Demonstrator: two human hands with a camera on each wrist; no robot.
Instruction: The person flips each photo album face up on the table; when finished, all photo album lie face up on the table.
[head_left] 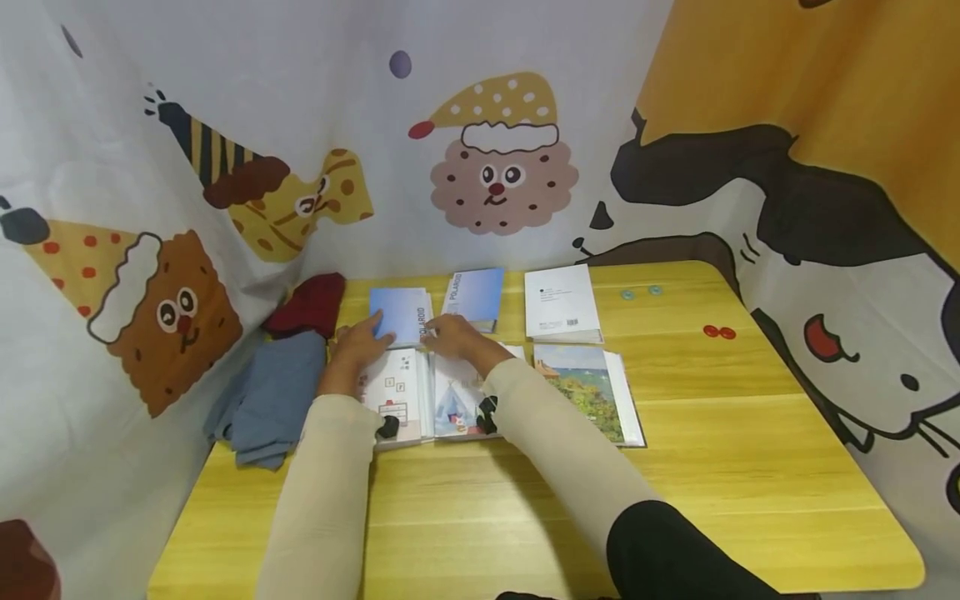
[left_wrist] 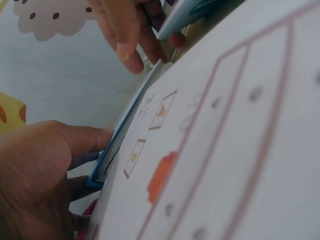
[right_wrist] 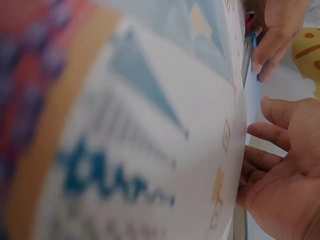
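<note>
- The left hand (head_left: 358, 344) lies at the far left corner of an open album (head_left: 431, 392), thumb and fingers pinching the edge of a small light-blue booklet (head_left: 401, 315); the left wrist view shows the thumb (left_wrist: 82, 139) on the booklet's edge (left_wrist: 117, 145) with fingers beneath it
- The right hand (head_left: 453, 335) rests just beside it, at the booklet's right edge and over the top of the album's right page; its fingers are curled, but whether they grasp the booklet or only touch it I cannot tell; the right wrist view shows a relaxed palm (right_wrist: 285, 185) against the page edge
- The light-blue booklet sits at the album's far edge, between the two hands, with "POLAROID" printed along its side
- The album lies open on the yellow wooden table (head_left: 675, 500), its pages showing pale drawings
- Behind the right hand, a second blue booklet (head_left: 474, 297); right of it, a white booklet (head_left: 561, 302) with a barcode
- Just right of the album, a landscape-print album (head_left: 592, 392)
- Left of the left hand, a dark red cloth (head_left: 311, 304) and a grey-blue cloth (head_left: 270, 400) at the table's edge
- Further right, well apart: two blue dots (head_left: 641, 292) and two red dots (head_left: 718, 332)
- A cartoon-printed curtain (head_left: 480, 167) encloses the table
</note>
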